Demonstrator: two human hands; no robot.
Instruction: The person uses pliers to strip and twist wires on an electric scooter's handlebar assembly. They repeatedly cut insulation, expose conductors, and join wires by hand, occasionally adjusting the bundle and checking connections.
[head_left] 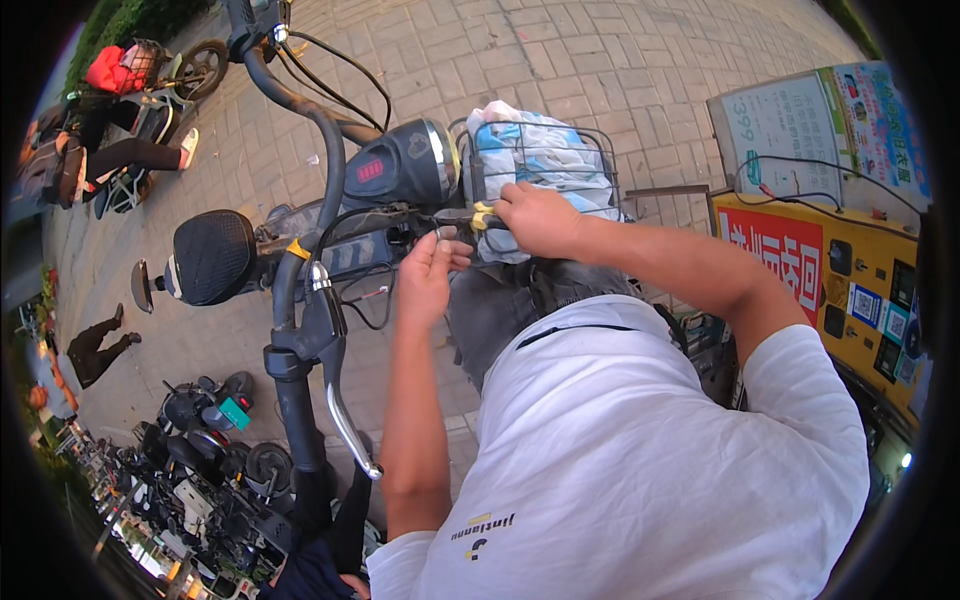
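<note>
My right hand [540,220] is closed around the yellow-and-black handles of a pair of pliers [483,216]. The pliers' jaws point left, toward dark parts below the headlight [402,165] of an electric bike. Close by, my left hand [430,268] has thumb and fingers drawn together at the jaw end; whatever they pinch is too small to make out. Left of that hand runs the bike's dark handlebar [335,170], with a silver brake lever [350,425] and loose black cables [375,310]. Beyond my right hand, a wire basket [612,165] holds a white-and-blue plastic bag [540,150].
A yellow cabinet [870,300] with posters and a black cable stands at the right. Paving bricks [600,50] cover the ground. Several parked scooters [210,440] crowd the lower left. A person in dark trousers [125,158] is at the upper left, near another bike [200,70].
</note>
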